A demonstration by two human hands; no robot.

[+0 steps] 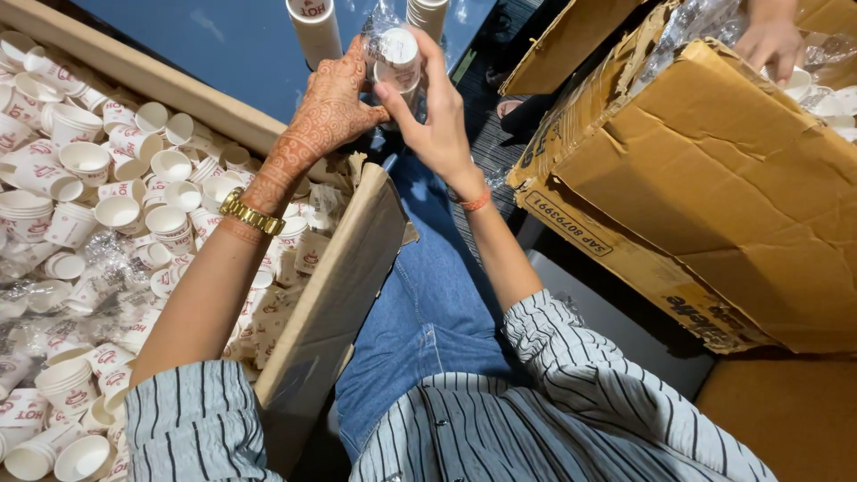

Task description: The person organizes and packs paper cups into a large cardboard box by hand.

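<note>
Both hands meet over the lap, grasping one short stack of small white paper cups [395,55] wrapped in clear plastic film. The right hand [435,120] has its grip closed about the stack from below and behind, fingers curled round the side, so the open mouth of the top cup faces the camera. The left hand [332,105], patterned with henna, pinches at the film on the stack's near side with thumb and fingertips, apparently to work the wrapping while the other hand steadies it. A gold wristwatch [251,214] sits on the left wrist, an orange band [476,202] on the right.

Just beyond the hands two taller cup stacks [314,27] stand upright on a dark blue bench [223,45]. To the left an open cardboard box [339,295] holds a loose heap of the same printed cups [116,211], many lying on their sides, with scraps of film among them. To the right a large torn carton [714,196] lies tilted; another person's hand [768,40] reaches into its top, where more wrapped cups show.
</note>
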